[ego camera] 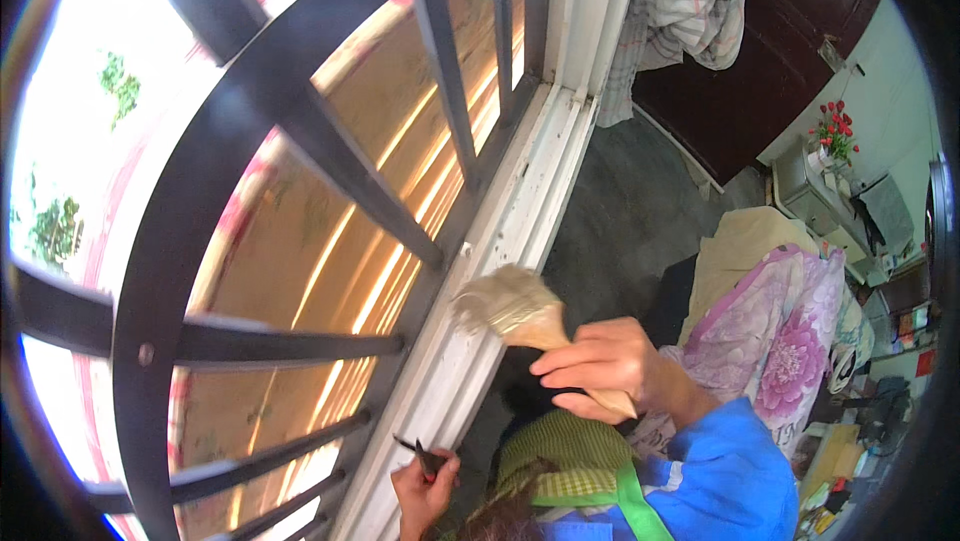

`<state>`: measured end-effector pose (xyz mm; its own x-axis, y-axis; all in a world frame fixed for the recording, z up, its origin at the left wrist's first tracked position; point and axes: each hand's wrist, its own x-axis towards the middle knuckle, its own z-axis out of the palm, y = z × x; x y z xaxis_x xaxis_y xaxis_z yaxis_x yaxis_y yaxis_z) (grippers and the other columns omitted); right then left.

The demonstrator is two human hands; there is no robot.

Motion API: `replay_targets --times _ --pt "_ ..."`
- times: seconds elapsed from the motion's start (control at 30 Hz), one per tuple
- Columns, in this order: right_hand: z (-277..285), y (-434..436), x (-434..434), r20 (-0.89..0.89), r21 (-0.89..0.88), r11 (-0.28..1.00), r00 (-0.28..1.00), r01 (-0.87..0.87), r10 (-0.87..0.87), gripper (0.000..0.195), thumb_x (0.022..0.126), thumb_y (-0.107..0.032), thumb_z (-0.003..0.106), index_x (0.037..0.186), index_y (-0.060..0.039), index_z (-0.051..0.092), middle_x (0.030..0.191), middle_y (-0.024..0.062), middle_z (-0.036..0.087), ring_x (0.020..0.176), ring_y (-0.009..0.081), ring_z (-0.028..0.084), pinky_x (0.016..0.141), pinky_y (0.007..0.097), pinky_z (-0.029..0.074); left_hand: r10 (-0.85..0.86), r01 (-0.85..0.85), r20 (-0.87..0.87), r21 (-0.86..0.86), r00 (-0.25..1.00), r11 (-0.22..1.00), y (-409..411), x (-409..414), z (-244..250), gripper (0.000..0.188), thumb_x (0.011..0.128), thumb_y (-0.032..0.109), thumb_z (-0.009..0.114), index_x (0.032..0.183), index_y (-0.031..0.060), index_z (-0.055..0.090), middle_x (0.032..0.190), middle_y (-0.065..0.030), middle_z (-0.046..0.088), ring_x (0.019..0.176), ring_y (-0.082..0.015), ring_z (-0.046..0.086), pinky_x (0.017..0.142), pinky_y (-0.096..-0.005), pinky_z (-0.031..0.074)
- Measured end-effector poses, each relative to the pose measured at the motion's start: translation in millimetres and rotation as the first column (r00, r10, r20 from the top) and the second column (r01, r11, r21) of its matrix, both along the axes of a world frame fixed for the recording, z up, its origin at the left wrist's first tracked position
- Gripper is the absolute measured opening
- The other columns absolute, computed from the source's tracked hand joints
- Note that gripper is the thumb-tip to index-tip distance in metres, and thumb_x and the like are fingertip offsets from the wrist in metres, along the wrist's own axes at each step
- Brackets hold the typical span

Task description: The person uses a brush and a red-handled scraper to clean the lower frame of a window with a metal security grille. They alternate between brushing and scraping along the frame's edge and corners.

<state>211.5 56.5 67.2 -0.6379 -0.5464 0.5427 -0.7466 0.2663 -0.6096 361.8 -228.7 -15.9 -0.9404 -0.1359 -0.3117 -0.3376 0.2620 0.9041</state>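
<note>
My right hand (607, 368) grips the wooden handle of a wide, flat paintbrush (517, 304). Its pale bristles spread over the white window track (517, 233); whether they touch it is hard to tell. Dark specks of dirt lie along the track beyond the brush. Lower down, beside the same track, my left hand (426, 488) is closed around a small dark tool (427, 457) with a pointed end and a bit of red. Fingers hide most of that tool, so its exact kind is unclear.
Dark metal window bars (349, 173) bulge outward along the left. A checked curtain (690, 0) hangs at the far end of the window, near a dark red door (757, 60). Floral fabric (787, 338) covers something on my right. Red flowers (834, 128) stand on a cabinet (810, 192).
</note>
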Motion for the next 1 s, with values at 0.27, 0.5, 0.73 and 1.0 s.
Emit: replay_targets --times 0.27,0.5,0.73,1.0 --pt "15 -25 -97 0.355 0.242 0.725 0.754 -0.645 0.552 0.011 0.071 -0.009 0.058 0.079 -0.0032 0.063 0.077 0.0143 0.064 0.073 0.0304 0.063 0.066 0.0388 0.051 -0.009 0.010 -0.117 0.004 0.993 1.000 9 -10 21 0.013 0.083 0.013 0.068 0.083 0.0003 0.064 0.052 0.0000 0.055 0.048 -0.0061 0.054 0.045 -0.0217 0.040" --pt "78 48 -170 -0.177 0.862 0.481 0.984 0.156 -0.002 0.010 0.061 -0.006 0.052 0.065 -0.0003 0.058 0.070 0.0191 0.060 0.066 0.0345 0.061 0.058 0.0421 0.049 -0.054 0.050 -0.230 -0.027 0.972 0.998 9 -5 20 0.015 0.083 0.016 0.068 0.083 0.0013 0.064 0.050 -0.0008 0.053 0.047 -0.0082 0.054 0.045 -0.0232 0.040" --pt "57 -43 -85 0.419 0.364 0.618 0.715 -0.697 0.559 0.022 0.072 -0.005 0.055 0.092 -0.0025 0.065 0.098 0.0126 0.067 0.091 0.0257 0.065 0.082 0.0352 0.051 -0.001 0.005 -0.194 0.022 0.981 1.000 8 -2 18 0.015 0.084 0.016 0.068 0.083 0.0010 0.064 0.050 -0.0013 0.053 0.048 -0.0095 0.056 0.046 -0.0240 0.041" --pt "78 62 -169 0.041 0.748 0.663 0.994 0.034 -0.098 0.021 0.067 -0.003 0.054 0.085 -0.0001 0.065 0.094 0.0113 0.068 0.083 0.0270 0.066 0.076 0.0304 0.053 -0.029 0.032 -0.251 0.010 0.968 0.999 8 0 23 0.014 0.083 0.014 0.067 0.083 0.0007 0.064 0.051 -0.0015 0.054 0.048 -0.0097 0.057 0.046 -0.0243 0.042"
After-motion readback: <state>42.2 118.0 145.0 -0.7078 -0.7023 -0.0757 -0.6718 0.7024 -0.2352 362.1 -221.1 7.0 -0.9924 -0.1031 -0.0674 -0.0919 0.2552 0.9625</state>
